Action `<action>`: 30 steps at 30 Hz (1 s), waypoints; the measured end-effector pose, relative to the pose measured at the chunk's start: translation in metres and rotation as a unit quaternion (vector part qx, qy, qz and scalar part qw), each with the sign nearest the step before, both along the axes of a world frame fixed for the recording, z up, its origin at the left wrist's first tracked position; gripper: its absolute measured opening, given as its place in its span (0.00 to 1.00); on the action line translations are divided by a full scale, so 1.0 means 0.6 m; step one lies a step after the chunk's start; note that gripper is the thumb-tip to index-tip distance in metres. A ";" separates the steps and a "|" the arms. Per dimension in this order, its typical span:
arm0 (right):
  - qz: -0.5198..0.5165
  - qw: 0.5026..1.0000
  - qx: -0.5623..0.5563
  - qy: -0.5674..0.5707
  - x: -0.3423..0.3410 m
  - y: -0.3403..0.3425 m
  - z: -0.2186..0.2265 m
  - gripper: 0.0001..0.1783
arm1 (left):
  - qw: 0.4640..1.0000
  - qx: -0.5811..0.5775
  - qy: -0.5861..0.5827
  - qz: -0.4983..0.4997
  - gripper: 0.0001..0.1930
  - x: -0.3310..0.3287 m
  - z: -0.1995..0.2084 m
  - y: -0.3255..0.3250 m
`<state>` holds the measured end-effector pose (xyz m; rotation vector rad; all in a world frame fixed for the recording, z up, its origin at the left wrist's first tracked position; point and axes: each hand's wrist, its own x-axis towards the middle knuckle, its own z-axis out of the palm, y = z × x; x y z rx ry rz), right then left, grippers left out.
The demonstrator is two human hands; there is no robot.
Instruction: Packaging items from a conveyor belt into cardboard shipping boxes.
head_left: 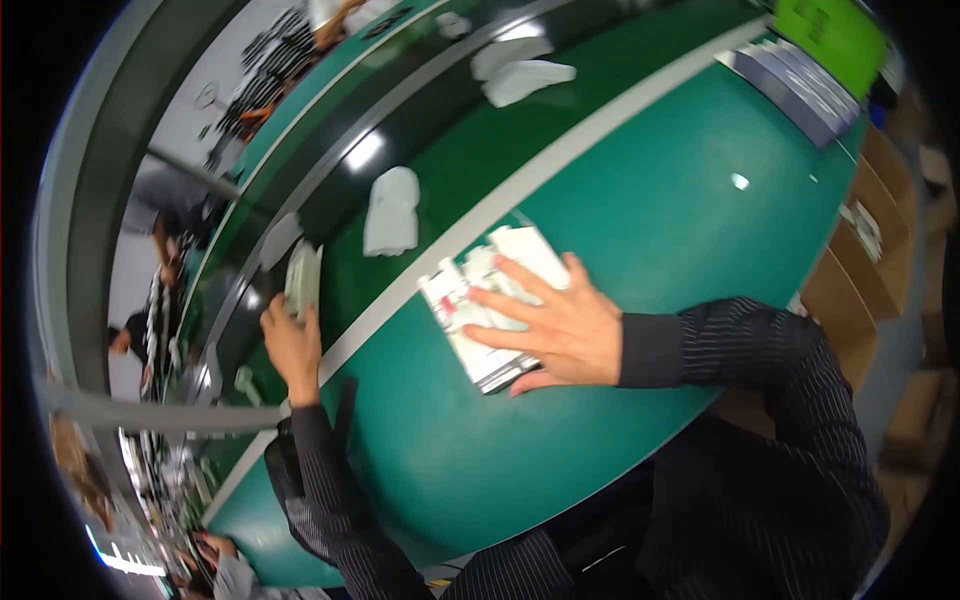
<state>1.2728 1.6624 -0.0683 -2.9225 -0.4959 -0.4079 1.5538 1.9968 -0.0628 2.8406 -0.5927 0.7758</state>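
My left hand [292, 350] reaches over the pale rail at the table's edge. Its thumb and fingers are closed on the near end of a narrow white box [304, 262] above the dark green conveyor belt. On the green table, my right hand [565, 325] lies with fingers spread across a group of small white cartons [535, 250] set side by side. The palm and fingers hide much of the cartons, and their printing is too blurred to make out.
White pouches [392, 215] lie on the conveyor belt [450, 160]. A purple-grey tray of packs [800, 95] and a bright green panel [830, 40] stand at the far right, above open cardboard boxes [850, 230]. A grey metal frame [90, 200] rises at left; other people work beyond.
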 end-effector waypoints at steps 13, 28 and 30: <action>0.057 0.986 0.111 -0.109 0.059 0.013 -0.089 0.43 | 0.979 -0.193 0.040 -0.058 0.24 -0.162 -0.055 -0.082; -0.141 0.900 0.187 -0.368 -0.116 -0.117 0.036 0.40 | 0.975 -0.090 -0.154 -0.133 0.26 -0.206 -0.037 -0.068; -0.306 0.853 0.153 -0.393 -0.237 -0.205 0.054 0.38 | 0.971 -0.074 -0.163 -0.160 0.25 -0.214 -0.029 -0.084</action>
